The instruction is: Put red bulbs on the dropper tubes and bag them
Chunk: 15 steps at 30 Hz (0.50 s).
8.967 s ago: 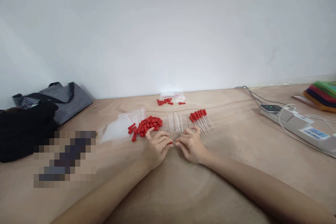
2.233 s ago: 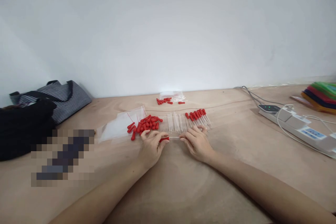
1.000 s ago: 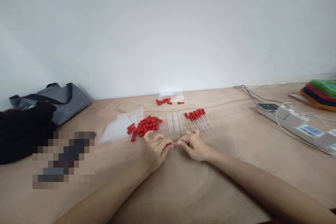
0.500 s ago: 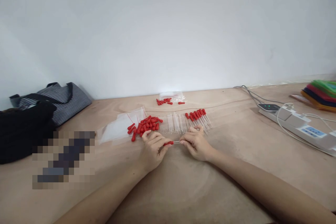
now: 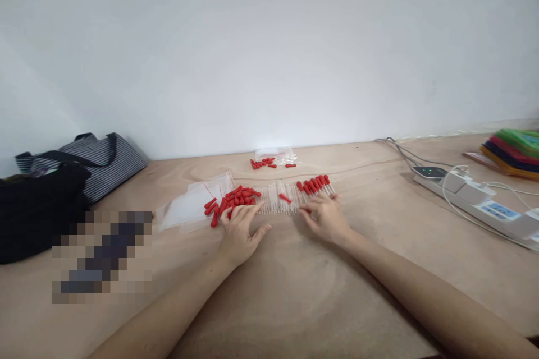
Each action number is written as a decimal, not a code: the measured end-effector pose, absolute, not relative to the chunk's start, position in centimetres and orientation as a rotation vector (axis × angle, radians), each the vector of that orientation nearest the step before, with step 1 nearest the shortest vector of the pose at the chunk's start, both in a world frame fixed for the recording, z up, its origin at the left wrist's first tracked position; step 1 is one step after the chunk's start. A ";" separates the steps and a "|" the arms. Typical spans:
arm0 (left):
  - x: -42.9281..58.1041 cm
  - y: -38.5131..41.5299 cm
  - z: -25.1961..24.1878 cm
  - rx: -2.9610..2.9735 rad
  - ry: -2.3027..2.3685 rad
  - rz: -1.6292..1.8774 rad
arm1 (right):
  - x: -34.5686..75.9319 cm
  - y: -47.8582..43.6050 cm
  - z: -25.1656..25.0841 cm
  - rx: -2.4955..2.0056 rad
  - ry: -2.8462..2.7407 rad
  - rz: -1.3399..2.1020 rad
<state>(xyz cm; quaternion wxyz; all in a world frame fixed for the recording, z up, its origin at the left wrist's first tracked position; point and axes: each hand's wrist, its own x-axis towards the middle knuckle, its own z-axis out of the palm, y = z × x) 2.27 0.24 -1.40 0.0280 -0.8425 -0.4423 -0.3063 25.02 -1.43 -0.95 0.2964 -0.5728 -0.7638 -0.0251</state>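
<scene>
My right hand point(image 5: 326, 220) pinches the thin end of a glass dropper, whose red rubber bulb point(image 5: 285, 198) points up and left over a row of clear glass tubes point(image 5: 272, 202). Just beyond that hand, finished-looking droppers with red bulbs point(image 5: 314, 184) lie side by side, partly hidden by the fingers. My left hand point(image 5: 243, 235) is open and holds nothing, thumb apart from the fingers. Its fingertips are by the near edge of a pile of loose red rubber bulbs point(image 5: 240, 197), close to the left end of the tubes.
Clear zip bags point(image 5: 189, 205) lie left of the pile. Farther back are a small bag point(image 5: 273, 153) and more red bulbs point(image 5: 263, 162). A striped bag point(image 5: 105, 162) and black cloth point(image 5: 42, 213) sit left; a power strip point(image 5: 492, 207) with cables and colourful folders point(image 5: 514, 148) are right.
My left hand has let go of the red bulb and shifted slightly left, its fingers opening. My right hand has carried the dropper away from me, over the row of tubes.
</scene>
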 end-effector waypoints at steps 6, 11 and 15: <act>2.1 0.5 -1.5 -2.583 -1.385 -0.856 | 25.7 1.2 -1.3 -2.029 -1.669 -0.080; 2.2 0.6 -1.5 -2.569 -1.384 -0.863 | 25.0 2.3 -1.3 -2.134 -1.675 -0.089; 2.2 0.6 -1.5 -2.544 -1.402 -0.883 | 24.7 2.7 -1.3 -2.138 -1.700 -0.074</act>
